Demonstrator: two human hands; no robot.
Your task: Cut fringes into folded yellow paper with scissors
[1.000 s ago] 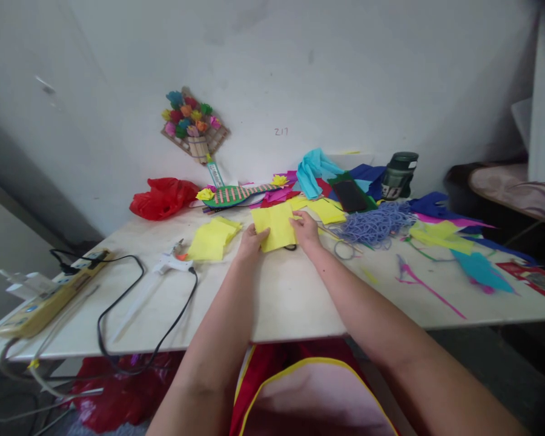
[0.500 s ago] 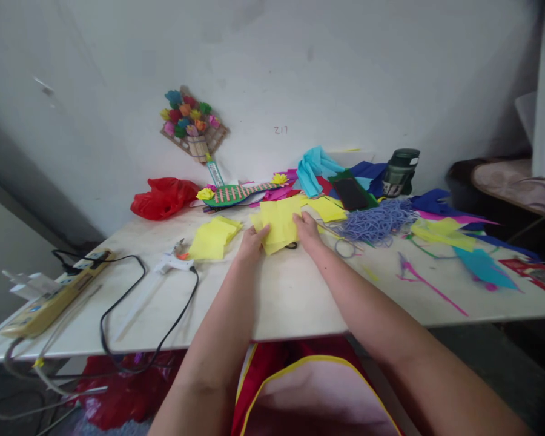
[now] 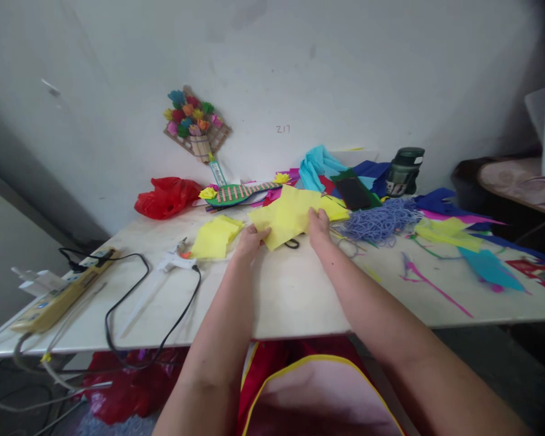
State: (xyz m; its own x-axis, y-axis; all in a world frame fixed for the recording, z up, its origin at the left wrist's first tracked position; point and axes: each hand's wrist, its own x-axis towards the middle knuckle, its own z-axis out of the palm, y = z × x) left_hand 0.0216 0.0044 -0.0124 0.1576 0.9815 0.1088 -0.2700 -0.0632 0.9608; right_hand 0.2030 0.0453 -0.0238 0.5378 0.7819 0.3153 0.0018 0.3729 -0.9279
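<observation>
Together my left hand (image 3: 251, 241) and right hand (image 3: 320, 225) pinch a yellow paper sheet (image 3: 287, 215) near the far edge of the surface (image 3: 290, 290). It looks flat, uncut; a folded yellow stack (image 3: 214, 237) waits beside it.

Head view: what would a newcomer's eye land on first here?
Mid-table, the left hand and right hand hold a yellow paper sheet lifted off the white table. Right of them lies a tangle of purple yarn amid bright paper scraps. On the wall behind leans a colourful paper-flower bouquet, with a red bag below it.
</observation>
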